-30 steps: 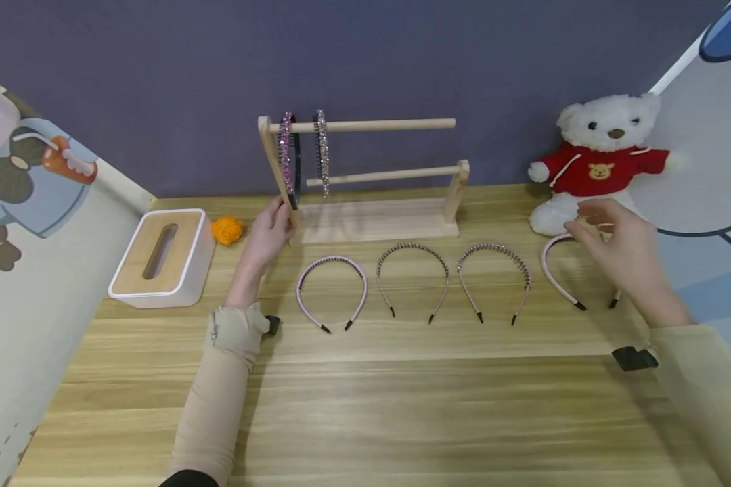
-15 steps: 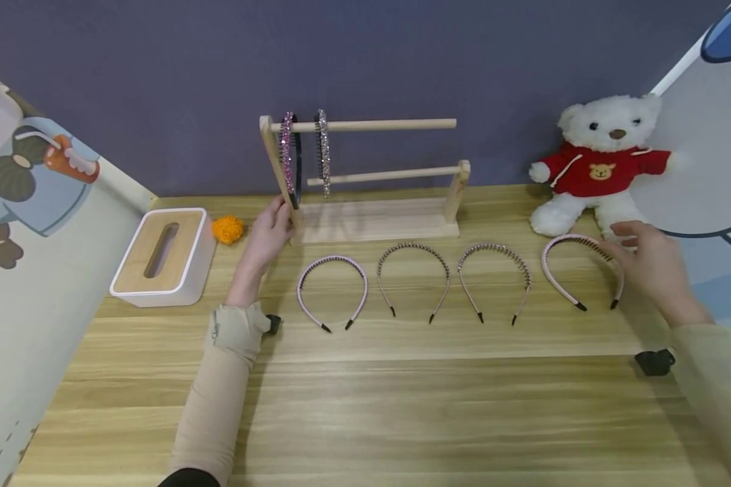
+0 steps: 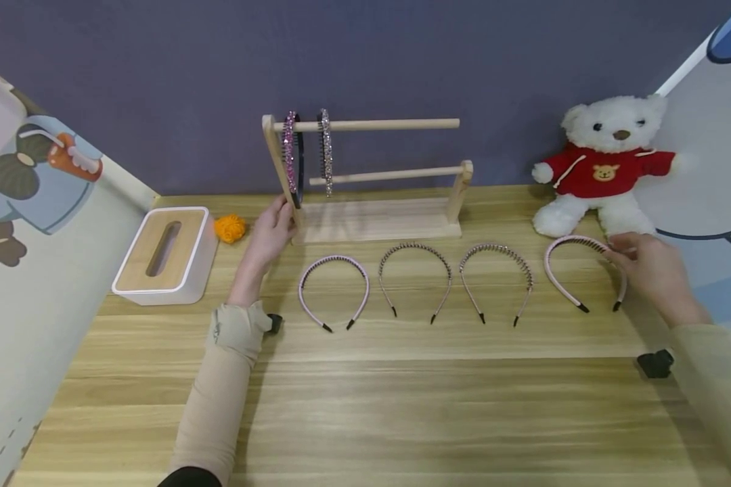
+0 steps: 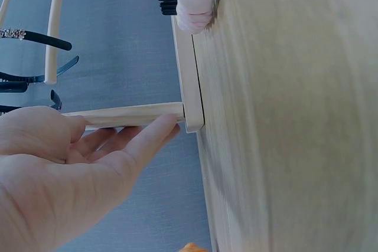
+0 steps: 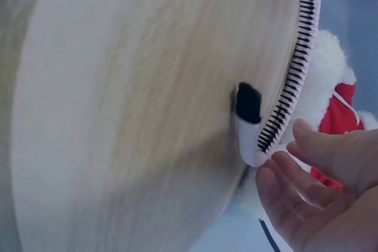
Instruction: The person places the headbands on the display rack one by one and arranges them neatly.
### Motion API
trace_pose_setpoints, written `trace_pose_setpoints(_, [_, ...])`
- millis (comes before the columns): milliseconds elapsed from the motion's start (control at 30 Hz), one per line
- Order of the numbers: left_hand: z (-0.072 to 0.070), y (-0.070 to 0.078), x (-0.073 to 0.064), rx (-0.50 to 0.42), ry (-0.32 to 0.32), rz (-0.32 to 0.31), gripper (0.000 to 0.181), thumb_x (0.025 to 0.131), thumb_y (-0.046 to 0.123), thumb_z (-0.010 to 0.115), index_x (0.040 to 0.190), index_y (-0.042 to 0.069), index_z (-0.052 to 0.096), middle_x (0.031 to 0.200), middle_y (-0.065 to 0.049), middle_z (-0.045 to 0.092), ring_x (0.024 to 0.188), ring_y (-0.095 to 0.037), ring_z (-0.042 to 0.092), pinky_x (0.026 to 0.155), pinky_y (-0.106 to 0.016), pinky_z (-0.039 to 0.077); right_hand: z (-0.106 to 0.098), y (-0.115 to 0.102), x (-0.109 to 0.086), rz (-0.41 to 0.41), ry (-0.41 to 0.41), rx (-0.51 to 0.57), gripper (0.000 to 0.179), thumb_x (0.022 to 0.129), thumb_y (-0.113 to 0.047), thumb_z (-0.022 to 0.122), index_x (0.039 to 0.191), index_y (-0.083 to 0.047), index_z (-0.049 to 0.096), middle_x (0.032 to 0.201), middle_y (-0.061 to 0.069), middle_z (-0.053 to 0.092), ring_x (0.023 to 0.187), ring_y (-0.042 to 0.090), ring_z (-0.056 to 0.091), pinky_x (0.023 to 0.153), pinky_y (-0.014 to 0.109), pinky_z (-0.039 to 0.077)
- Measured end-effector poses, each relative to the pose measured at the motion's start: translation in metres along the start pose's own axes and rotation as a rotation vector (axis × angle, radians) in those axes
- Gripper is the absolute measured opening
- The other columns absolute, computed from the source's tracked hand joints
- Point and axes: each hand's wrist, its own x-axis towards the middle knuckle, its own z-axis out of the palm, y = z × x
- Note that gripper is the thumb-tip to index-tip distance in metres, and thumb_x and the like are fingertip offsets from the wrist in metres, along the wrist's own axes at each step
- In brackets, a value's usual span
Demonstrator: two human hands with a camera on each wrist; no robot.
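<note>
At the near side is the front of the bench (image 3: 438,419). The rightmost pink headband (image 5: 298,75) opens toward it, black tips near, arch far, so its long line runs near to far. The right hand (image 3: 658,274) is much the nearer of the two, at the headband's right shoulder: from its grip, the arch stretches away to the left. Thumb and fingers stand apart in the right wrist view, a fingertip right at the band's bend; whether it touches I cannot tell. Three other headbands (image 3: 335,257) lie in a row to the left.

Farther back, well to the left, the left hand (image 3: 271,230) has its grip clamped on the left upright of the wooden stand (image 3: 378,222), where two glittery headbands (image 3: 327,155) hang. On the far right, just beyond the pink headband, sits the teddy bear (image 3: 609,159).
</note>
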Motion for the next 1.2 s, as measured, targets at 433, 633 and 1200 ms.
trace_pose_setpoints(433, [-0.001, -0.001, 0.001, 0.006, -0.003, -0.007, 0.052, 0.119, 0.025, 0.035, 0.167, 0.003, 0.034, 0.156, -0.031, 0.049, 0.143, -0.043, 0.050, 0.117, -0.052, 0.048, 0.006, 0.003, 0.002, -0.054, 0.034, -0.019, 0.027, 0.098, 0.004, 0.073, 0.117, 0.023, 0.066, 0.112, 0.043, 0.066, 0.094, 0.060, 0.063, 0.074, 0.069, 0.050])
trace_pose_setpoints(633, [0.000, 0.000, 0.000, 0.003, -0.007, -0.005, 0.052, 0.120, 0.026, 0.035, 0.166, 0.002, 0.035, 0.156, -0.031, 0.049, 0.144, -0.042, 0.049, 0.117, -0.051, 0.047, 0.007, 0.004, 0.002, -0.057, 0.015, -0.032, 0.023, 0.099, 0.004, 0.071, 0.116, 0.020, 0.067, 0.109, 0.040, 0.068, 0.090, 0.058, 0.064, 0.071, 0.065, 0.050])
trace_pose_setpoints(1200, [-0.001, 0.000, -0.001, 0.001, -0.009, 0.001, 0.053, 0.120, 0.027, 0.034, 0.166, 0.003, 0.035, 0.155, -0.031, 0.049, 0.145, -0.041, 0.048, 0.117, -0.050, 0.048, 0.005, 0.011, 0.000, -0.080, -0.002, -0.026, 0.024, 0.097, 0.009, 0.069, 0.115, 0.023, 0.065, 0.099, 0.040, 0.068, 0.086, 0.060, 0.064, 0.067, 0.065, 0.050])
